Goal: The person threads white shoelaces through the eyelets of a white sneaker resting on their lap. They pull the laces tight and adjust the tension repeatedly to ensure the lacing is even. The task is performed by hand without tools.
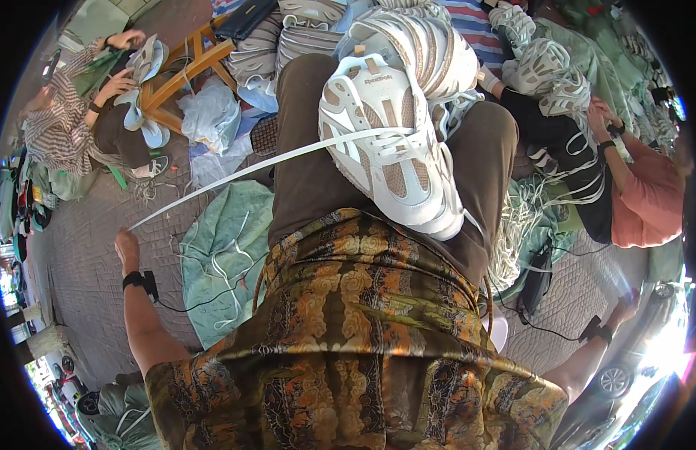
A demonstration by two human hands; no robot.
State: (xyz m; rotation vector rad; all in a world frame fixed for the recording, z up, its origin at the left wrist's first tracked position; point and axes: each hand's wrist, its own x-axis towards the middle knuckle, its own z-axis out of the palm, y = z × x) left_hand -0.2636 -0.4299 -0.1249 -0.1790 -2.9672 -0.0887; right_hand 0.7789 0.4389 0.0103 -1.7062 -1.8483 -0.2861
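Observation:
A white and beige sneaker [378, 142] lies across my lap, toe toward me, partly laced. From its laces a long white shoelace [273, 160] runs taut out to the left. Its far end is pinched in my left hand [126, 251], with the arm stretched wide. Far out on the other side is my right hand [625, 304], washed out by glare, so its fingers and anything in them are unclear. Past my knees more sneakers of the same kind [415, 52] are stacked together.
Loose white laces [517, 232] hang in a bundle beside my right knee. A green sheet [224, 255] covers paving at left. One person [63, 142] handles shoe parts by a wooden stool [187, 75]; another in pink [648, 195] sits at right. A parked car [614, 379] stands at lower right.

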